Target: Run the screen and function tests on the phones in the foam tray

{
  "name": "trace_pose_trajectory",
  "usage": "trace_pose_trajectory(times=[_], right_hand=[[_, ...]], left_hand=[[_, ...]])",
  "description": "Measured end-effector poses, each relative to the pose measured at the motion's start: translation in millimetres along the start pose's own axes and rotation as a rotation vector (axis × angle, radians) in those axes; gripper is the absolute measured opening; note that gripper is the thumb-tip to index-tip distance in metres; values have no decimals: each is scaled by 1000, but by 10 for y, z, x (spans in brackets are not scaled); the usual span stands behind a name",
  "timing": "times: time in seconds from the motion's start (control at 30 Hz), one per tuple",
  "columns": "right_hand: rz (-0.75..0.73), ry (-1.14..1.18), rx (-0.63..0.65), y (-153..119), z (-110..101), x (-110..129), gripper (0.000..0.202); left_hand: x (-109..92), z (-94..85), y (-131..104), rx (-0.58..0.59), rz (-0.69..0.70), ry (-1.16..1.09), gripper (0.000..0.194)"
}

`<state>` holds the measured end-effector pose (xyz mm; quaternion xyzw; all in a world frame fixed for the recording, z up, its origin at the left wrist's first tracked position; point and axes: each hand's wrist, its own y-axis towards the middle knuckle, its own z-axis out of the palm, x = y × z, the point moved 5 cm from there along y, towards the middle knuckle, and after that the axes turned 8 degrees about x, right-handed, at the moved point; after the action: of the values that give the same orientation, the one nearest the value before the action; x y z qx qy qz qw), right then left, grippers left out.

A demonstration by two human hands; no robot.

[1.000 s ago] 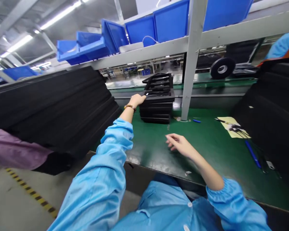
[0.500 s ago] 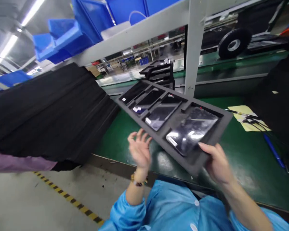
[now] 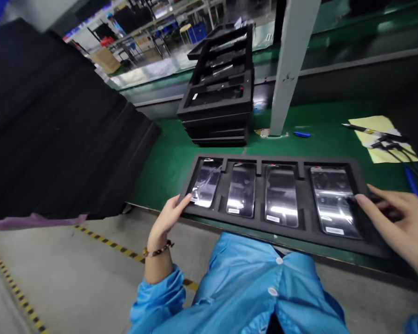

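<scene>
Both hands grip a foam tray of four screens

Head view: the foam tray [image 3: 259, 222] lies at the near edge of the green table [image 3: 170, 171], four glossy screens [image 3: 280, 195] side by side in its slots. The left hand [image 3: 167, 218] pinches its left end, thumb on top; the right hand [image 3: 400, 213] grips its right end. Beyond the tray stands a stack of black trays [image 3: 216, 111]. A metal post [image 3: 292, 65] rises behind it; a blue cap [image 3: 302, 134] lies just beside the post's foot. Yellow paper [image 3: 376, 139] lies beyond the tray's right end.

Grey floor [image 3: 90, 287] with 2 yellow-and-black striped lines [image 3: 105, 241] lies below the green workbench [image 3: 167, 160].
</scene>
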<state>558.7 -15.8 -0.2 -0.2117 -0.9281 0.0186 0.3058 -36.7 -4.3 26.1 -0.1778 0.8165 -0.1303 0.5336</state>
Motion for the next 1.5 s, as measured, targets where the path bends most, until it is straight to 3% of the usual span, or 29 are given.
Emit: trace_pose_trajectory(times=[0.1,0.17,0.23,0.3,0.37,0.47,0.73,0.87,1.03,1.2,1.33,1.5], right_hand=[[-339,-201,-157,-154,44,342,70],[-408,-284,-170,-334,154,586,69],[-371,-373,-173,-511,260,791,70],[-310,-432,-176,-649,337,925,72],[-281,-451,-178,-726,385,989,69],[-302,-458,-187,-729,427,1009,60],[-293,-282,-115,-551,443,1019,65],[-215,-474,-79,-594,389,1050,85],[-174,-690,-23,-532,347,1166,79],[-116,-662,55,-367,141,1150,77],[-119,-565,-18,-382,-74,1092,81],[-124,-668,83,-573,29,1001,82]], left_hand=[[-218,-15,-47,-237,126,208,53],[-460,153,-42,-336,345,485,49],[-632,486,57,-170,511,692,49],[-723,744,199,-80,527,830,56],[-783,892,335,-83,478,922,60],[-846,978,432,-142,416,976,59],[-881,997,337,-190,322,990,60],[-899,1015,318,-191,292,1023,62],[-900,1000,302,-176,306,1034,61],[-897,941,307,-140,328,1004,62],[-941,882,341,-152,310,957,60],[-1089,670,322,-114,363,754,59]])
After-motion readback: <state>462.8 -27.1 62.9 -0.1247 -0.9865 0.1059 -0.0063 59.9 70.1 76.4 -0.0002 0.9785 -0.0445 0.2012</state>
